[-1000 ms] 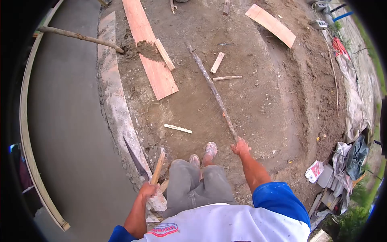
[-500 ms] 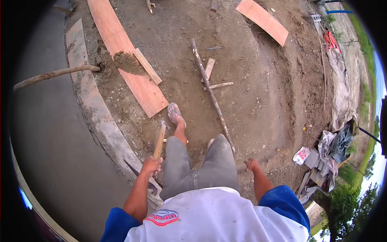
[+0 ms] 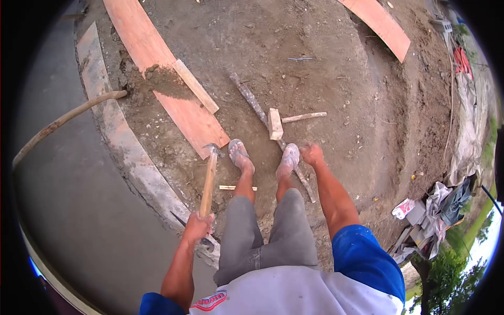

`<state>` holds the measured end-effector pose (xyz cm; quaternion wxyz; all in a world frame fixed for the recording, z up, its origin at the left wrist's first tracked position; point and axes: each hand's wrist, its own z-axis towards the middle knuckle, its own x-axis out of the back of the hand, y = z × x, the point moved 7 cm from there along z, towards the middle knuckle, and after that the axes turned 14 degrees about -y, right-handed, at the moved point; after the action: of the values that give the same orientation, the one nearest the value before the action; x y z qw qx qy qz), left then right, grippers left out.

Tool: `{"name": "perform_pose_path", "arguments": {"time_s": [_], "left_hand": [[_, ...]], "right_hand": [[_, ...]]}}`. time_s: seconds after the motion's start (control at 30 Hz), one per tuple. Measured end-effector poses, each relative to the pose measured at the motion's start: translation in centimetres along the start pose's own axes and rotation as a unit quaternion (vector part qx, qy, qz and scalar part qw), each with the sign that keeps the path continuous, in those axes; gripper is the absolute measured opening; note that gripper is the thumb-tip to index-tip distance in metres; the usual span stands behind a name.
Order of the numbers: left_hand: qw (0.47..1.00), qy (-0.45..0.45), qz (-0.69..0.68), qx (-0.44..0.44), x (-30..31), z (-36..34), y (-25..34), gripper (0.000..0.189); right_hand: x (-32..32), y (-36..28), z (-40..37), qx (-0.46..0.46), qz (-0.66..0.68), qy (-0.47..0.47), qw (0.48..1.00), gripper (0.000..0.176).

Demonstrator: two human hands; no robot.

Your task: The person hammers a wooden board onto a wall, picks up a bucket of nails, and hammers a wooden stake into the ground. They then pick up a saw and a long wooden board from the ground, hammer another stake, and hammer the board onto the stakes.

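Observation:
My left hand (image 3: 198, 227) grips the lower handle of a claw hammer (image 3: 209, 181), its metal head up near the end of a plywood strip (image 3: 191, 123). Reaching forward beside my right foot, my right hand (image 3: 312, 154) looks empty, its fingers loosely bent and partly hidden. Just ahead of it lies a wooden block (image 3: 274, 125), with a short stick (image 3: 304, 117) extending from its side like a mallet handle. A long rough pole (image 3: 249, 98) runs beneath the block and past my right foot.
Smooth wet-looking concrete (image 3: 68, 173) lies on the left behind a curved form board (image 3: 131, 149). A bent branch (image 3: 68, 121) reaches over it. Bags and sheeting (image 3: 438, 210) are heaped at right. A small wood strip (image 3: 238, 187) lies between my legs.
My right hand has moved forward and inward towards the block and stick. The long pole now lies under the block instead of across it. The hammer stays in my left hand.

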<state>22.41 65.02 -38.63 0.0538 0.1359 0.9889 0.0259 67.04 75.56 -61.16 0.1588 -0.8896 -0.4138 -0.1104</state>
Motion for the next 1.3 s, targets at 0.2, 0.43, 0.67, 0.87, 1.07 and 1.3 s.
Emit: {"name": "perform_pose_path", "arguments": {"time_s": [0.2, 0.43, 0.67, 0.87, 1.07, 1.3], "left_hand": [[0.993, -0.015, -0.112, -0.033, -2.2, 13.1, 3.6, 0.017], [0.996, -0.016, -0.072, -0.052, -2.5, 26.4, 10.9, 0.023], [0.991, 0.027, 0.054, -0.119, -0.5, 25.3, 13.6, 0.031], [0.965, 0.120, 0.153, -0.177, 2.6, 23.6, 17.3, 0.034], [0.954, 0.077, 0.108, -0.269, 2.7, 18.5, 12.3, 0.028], [0.982, 0.025, 0.140, -0.124, 2.1, 16.8, 12.9, 0.034]], "right_hand": [[-2.1, -2.4, 16.5, 0.079, 0.012, 0.002, 0.997, 0.087], [-13.1, -5.7, 16.4, -0.047, -0.095, -0.141, 0.984, 0.080], [-18.2, -2.8, 18.1, 0.076, -0.311, -0.121, 0.940, 0.059], [-11.7, -3.2, 16.2, 0.180, -0.146, -0.134, 0.964, 0.060], [-1.1, -10.3, 19.2, 0.276, -0.091, -0.074, 0.954, 0.063], [2.8, -22.1, 24.6, 0.320, -0.075, -0.082, 0.941, 0.056]]}}
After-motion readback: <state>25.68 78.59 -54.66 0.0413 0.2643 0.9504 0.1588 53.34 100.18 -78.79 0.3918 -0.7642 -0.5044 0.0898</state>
